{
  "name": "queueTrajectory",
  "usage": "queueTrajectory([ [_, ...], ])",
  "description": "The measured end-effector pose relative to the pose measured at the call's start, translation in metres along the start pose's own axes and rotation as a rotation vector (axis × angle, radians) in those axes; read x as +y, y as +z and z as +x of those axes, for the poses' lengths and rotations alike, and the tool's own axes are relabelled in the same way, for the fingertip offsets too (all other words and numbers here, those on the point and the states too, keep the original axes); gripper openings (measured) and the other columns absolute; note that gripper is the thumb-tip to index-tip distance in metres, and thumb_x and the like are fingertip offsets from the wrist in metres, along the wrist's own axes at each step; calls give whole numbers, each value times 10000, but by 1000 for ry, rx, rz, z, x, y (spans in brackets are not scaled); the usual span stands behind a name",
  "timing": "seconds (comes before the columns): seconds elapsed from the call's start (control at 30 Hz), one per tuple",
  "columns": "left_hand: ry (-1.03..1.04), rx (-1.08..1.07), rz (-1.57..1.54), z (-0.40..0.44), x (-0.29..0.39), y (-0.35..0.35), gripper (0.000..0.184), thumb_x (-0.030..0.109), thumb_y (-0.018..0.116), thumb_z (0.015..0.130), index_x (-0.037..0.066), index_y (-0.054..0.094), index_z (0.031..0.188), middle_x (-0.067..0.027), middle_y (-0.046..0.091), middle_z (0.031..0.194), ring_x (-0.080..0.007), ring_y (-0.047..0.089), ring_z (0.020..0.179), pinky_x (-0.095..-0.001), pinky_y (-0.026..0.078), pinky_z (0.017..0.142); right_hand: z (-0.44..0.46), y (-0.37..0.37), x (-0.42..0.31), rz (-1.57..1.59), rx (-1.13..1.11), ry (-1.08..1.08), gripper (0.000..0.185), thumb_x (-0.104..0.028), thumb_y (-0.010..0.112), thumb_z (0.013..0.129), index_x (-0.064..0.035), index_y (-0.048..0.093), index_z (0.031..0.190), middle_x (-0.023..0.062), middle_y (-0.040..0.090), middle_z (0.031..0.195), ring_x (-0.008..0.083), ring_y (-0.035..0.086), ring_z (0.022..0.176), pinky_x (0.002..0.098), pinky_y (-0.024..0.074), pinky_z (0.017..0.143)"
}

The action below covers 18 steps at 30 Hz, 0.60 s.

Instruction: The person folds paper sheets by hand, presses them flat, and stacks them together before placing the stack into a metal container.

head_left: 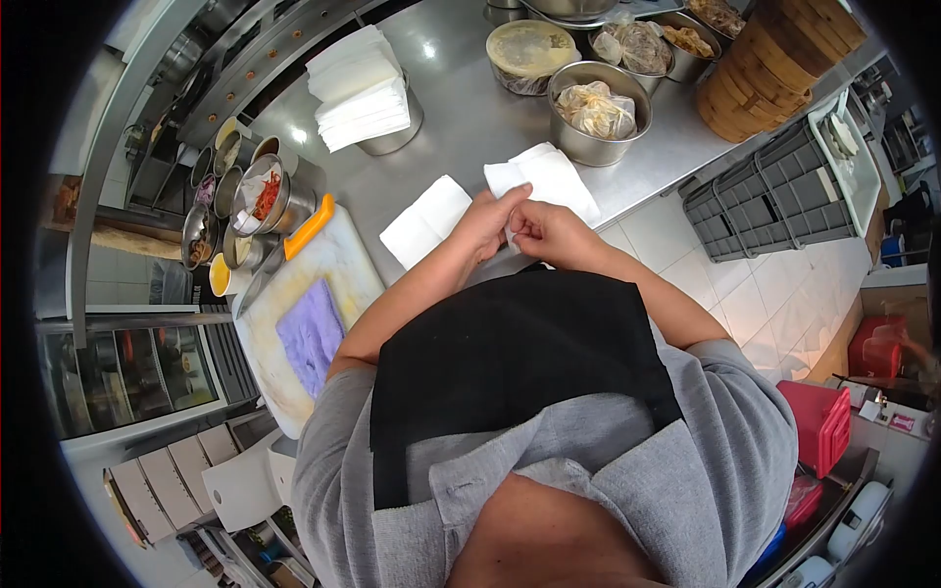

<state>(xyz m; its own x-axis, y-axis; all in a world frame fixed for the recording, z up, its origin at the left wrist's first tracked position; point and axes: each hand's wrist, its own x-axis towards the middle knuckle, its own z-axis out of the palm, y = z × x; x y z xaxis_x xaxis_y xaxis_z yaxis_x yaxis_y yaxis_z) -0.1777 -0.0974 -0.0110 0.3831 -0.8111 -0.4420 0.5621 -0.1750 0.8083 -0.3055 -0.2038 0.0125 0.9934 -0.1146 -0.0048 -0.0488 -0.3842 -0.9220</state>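
Both hands are close together at the front edge of the steel counter. My left hand (480,225) is closed, its thumb lying over a folded white paper napkin (503,177). Fingers curled into a pinch, my right hand (554,233) meets the left; a narrow strip of white paper shows between them. A pile of napkins (561,181) lies flat just beyond the hands. To the left, beside my left forearm, rests another white napkin (427,218). My fingertips partly hide the held napkin.
A tall napkin stack (363,113) stands in a steel container (404,132) at the back. A steel pot (642,122) holds bagged food near bamboo steamers (760,83). Left are a cutting board (343,240), an orange-handled knife (310,227), a purple cloth (311,333) and several ingredient tins.
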Motion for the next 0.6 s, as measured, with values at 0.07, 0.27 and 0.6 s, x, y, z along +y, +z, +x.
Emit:
queueTrajectory([
  [0.07,78,57,25,4,-9,-4,312,208,593,917,-7,553,1140,-115,636,1012,-211,651,887,-355,558,767,0,-3,-3,36,64,-55,130,-65,662,818,-20,579,908,72,600,775,167,584,709,299,478,663],
  [0.27,148,152,-206,-26,21,-5,362,129,593,837,-52,543,1147,-154,635,1033,-271,658,926,-410,558,827,12,-32,17,-191,617,-212,473,-178,743,799,4,515,1172,126,617,1011,230,596,886,336,485,775],
  [0.6,488,364,-64,-60,18,-57,387,51,642,858,-66,492,1195,-146,636,1112,-206,631,985,-341,523,863,54,-7,14,681,244,115,551,-62,714,808,54,396,1243,145,647,957,176,644,841,300,522,758],
])
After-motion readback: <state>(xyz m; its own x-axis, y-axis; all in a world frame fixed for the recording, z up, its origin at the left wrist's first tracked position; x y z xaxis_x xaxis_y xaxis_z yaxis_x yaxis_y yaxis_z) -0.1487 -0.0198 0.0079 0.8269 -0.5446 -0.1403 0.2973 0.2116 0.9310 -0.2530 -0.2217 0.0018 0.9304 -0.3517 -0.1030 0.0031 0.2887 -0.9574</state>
